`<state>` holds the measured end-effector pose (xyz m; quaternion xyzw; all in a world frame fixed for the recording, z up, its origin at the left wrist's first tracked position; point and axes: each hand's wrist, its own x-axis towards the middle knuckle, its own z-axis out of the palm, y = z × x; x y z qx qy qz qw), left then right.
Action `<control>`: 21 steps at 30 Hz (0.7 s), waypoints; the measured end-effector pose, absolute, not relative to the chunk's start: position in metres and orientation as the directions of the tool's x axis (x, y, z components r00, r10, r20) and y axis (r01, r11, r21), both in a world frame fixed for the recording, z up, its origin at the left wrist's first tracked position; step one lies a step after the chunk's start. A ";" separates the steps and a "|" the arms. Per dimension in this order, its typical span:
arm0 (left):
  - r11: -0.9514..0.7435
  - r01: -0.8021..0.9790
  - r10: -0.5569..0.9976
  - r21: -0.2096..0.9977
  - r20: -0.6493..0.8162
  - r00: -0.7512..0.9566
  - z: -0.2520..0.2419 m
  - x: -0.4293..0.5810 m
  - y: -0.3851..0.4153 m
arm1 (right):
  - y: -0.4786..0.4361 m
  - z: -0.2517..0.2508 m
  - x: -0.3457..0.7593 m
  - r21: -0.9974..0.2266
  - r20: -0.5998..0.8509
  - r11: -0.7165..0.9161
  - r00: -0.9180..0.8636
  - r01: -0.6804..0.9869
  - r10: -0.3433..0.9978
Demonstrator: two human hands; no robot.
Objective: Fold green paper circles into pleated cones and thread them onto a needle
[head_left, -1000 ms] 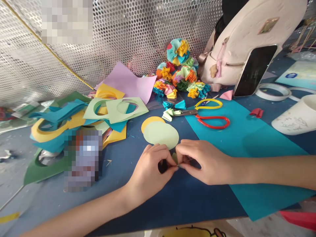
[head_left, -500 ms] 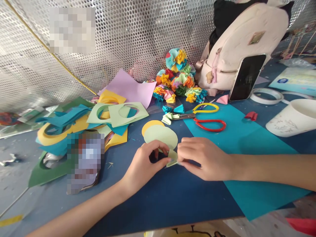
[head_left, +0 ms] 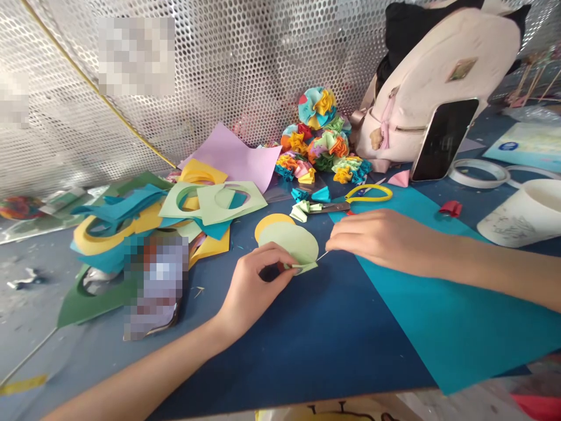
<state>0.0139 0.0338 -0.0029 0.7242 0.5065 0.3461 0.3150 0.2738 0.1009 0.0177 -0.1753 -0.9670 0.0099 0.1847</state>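
Observation:
My left hand [head_left: 256, 280] is closed in a pinch on a small folded piece of light green paper [head_left: 308, 267]. To its right and a little higher, my right hand [head_left: 372, 242] has its fingertips together on a thin whitish strip [head_left: 322, 255] that reaches down to the folded paper; its kind cannot be made out. Just behind the left fingers lies a light green paper circle [head_left: 289, 237], partly covering a yellow one [head_left: 272, 221]. Beyond my right hand are scissors [head_left: 370, 192] with a yellow loop showing; the red loop is mostly hidden.
Cut-out paper scraps [head_left: 214, 202] and a pixelated item [head_left: 158, 286] lie left. Ruffled paper balls [head_left: 322, 131], a backpack [head_left: 438, 82] and an upright phone [head_left: 445, 140] stand behind. A blue sheet [head_left: 438, 310], tape roll [head_left: 480, 174] and white cup [head_left: 521, 216] are right.
My right hand has moved up and right, away from the folded paper, drawing out the thin strip. My left hand keeps its pinch. The view has shifted slightly.

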 end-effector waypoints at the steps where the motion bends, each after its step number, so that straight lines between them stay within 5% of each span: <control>1: -0.287 0.519 0.953 0.805 0.183 0.243 -0.004 0.014 0.034 | 0.104 0.023 0.277 -0.060 0.352 0.941 -0.875 0.334 0.333; 8: -0.300 0.536 0.948 0.789 0.183 0.262 -0.005 0.017 0.034 | 0.097 0.043 0.280 -0.194 0.428 0.933 -0.830 0.302 0.357; 15: -0.231 0.431 0.940 0.872 0.086 0.330 0.003 0.022 0.032 | 0.089 0.023 0.267 -0.062 0.394 0.963 -0.880 0.264 0.266; 21: -0.130 0.436 0.962 0.890 0.006 0.274 0.001 0.022 0.030 | 0.084 0.015 0.259 -0.112 0.403 0.956 -0.867 0.271 0.293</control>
